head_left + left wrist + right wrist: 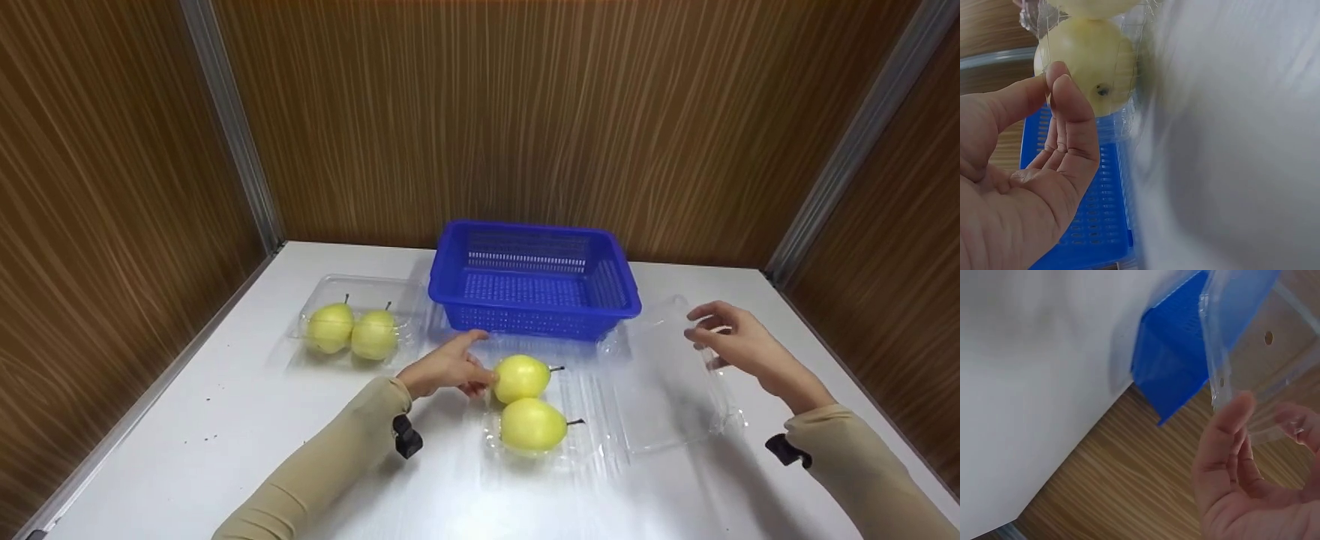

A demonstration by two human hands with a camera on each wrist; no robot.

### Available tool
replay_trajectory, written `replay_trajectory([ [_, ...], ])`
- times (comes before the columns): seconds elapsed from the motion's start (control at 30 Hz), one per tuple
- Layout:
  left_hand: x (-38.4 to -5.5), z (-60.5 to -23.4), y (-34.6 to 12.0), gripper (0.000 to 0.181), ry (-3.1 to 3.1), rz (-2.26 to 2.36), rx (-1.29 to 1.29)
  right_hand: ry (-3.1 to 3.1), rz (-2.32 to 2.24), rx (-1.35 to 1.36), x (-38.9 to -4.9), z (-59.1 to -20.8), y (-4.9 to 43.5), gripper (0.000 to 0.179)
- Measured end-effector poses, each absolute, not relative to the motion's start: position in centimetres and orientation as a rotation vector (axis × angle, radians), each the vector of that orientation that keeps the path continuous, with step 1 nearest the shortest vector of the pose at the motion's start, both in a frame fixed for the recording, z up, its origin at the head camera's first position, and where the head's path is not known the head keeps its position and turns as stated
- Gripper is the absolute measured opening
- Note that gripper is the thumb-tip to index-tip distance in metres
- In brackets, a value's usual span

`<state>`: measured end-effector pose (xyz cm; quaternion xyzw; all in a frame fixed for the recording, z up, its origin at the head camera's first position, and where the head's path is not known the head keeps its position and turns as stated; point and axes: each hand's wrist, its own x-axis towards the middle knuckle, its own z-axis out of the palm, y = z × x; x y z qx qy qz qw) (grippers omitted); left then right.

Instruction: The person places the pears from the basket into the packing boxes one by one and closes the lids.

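Two yellow pears [521,379] lie in the left half of a clear plastic clamshell box [589,446], stems pointing right. The lid [652,382] stands open on the right side. My left hand [450,367] is at the box's left edge, beside the pears. In the left wrist view, the thumb and fingertips pinch the thin plastic rim close to a pear [1092,64]. My right hand [739,345] holds the lid's outer edge. The right wrist view shows clear plastic [1216,354] between its thumb and curled fingers.
A blue perforated basket [536,307] stands behind the box, with nothing visible inside. To the left, another clear box [367,285] contains two yellow pears [330,328]. Wood-grain panels [480,112] enclose the white table [187,457] at the back and sides.
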<state>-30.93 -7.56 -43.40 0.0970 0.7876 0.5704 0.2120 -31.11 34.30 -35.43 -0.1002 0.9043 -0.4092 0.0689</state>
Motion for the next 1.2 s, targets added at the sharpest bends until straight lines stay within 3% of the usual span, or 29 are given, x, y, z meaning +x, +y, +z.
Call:
replay_trajectory([
  [0.2,-31.3,-43.7,-7.4,0.074,2.127,1.619,0.285,2.745,-1.378,-0.356,-30.4,-34.4,31.9,0.049],
  [0.53,-31.2,-43.9,-7.2,0.065,2.014,1.668,0.252,2.692,-1.396,-0.506,-29.5,-33.6,25.8,0.066],
  [0.97,-32.1,-43.8,-7.1,0.042,2.073,1.693,0.201,2.908,-1.009,-0.797,-28.1,-35.3,17.5,0.064],
  [1.2,-32.9,-43.5,-6.3,0.049,2.199,1.704,0.127,2.982,-0.779,-0.866,-27.7,-36.7,14.9,0.058],
])
